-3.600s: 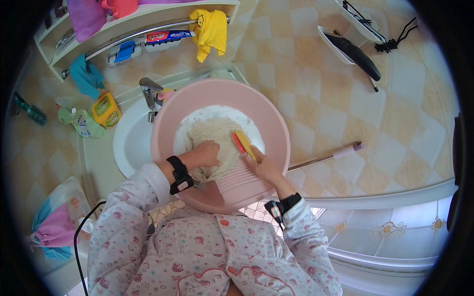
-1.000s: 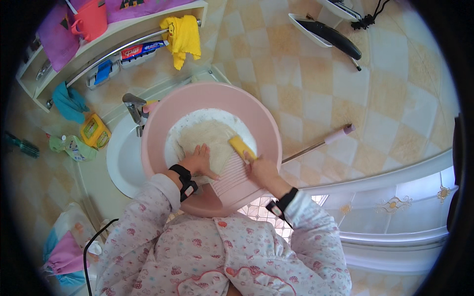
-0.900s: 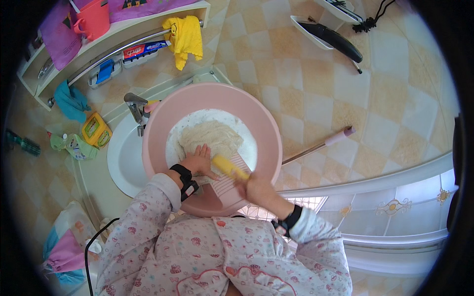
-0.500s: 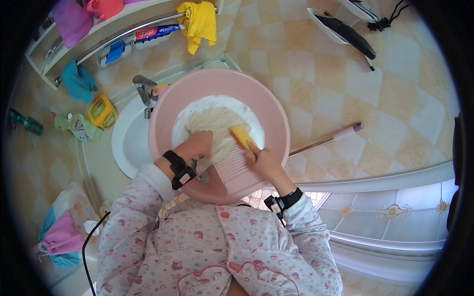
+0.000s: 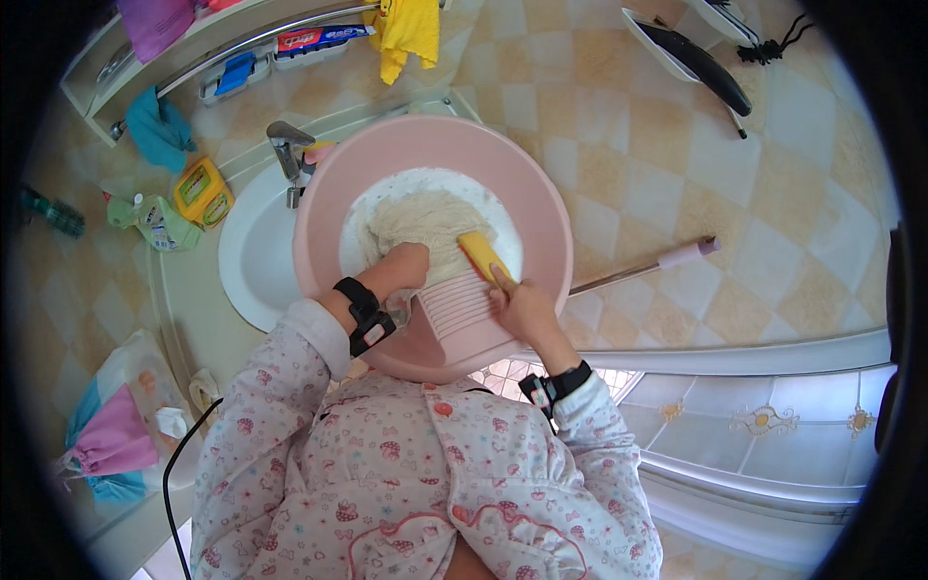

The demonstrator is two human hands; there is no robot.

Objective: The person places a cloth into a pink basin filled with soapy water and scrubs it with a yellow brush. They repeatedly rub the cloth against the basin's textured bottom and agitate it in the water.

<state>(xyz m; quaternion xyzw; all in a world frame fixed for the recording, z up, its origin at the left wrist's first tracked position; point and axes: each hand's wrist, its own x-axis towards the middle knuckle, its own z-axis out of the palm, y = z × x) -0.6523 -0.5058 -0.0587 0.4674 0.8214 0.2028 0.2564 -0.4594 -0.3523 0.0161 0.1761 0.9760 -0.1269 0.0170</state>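
A pink basin (image 5: 333, 184) holds white suds (image 5: 421, 182) and a wet beige cloth (image 5: 425, 217), partly spread over a ribbed washboard section (image 5: 464, 311) on the basin's near side. My left hand (image 5: 406, 265) is closed in a fist on the cloth, and a bunched end of it shows below the fist near the wrist. A yellow scrub brush (image 5: 483, 255) with reddish bristles is gripped in my right hand (image 5: 527, 309). Its bristle side faces the cloth, at the top right of the ribs; I cannot tell whether they touch. Black straps circle both wrists.
Left of the basin are a white sink (image 5: 253, 275), a faucet (image 5: 287, 150), a yellow bottle (image 5: 203, 193) and a green pouch (image 5: 159, 224). A rail holds a yellow towel (image 5: 406, 39) and a blue cloth (image 5: 159, 130). A pole with a pink grip (image 5: 684, 254) lies right.
The whole view has shifted slightly. My left fist has moved a little right along the cloth, toward the brush. The brush in my right hand has tilted somewhat.
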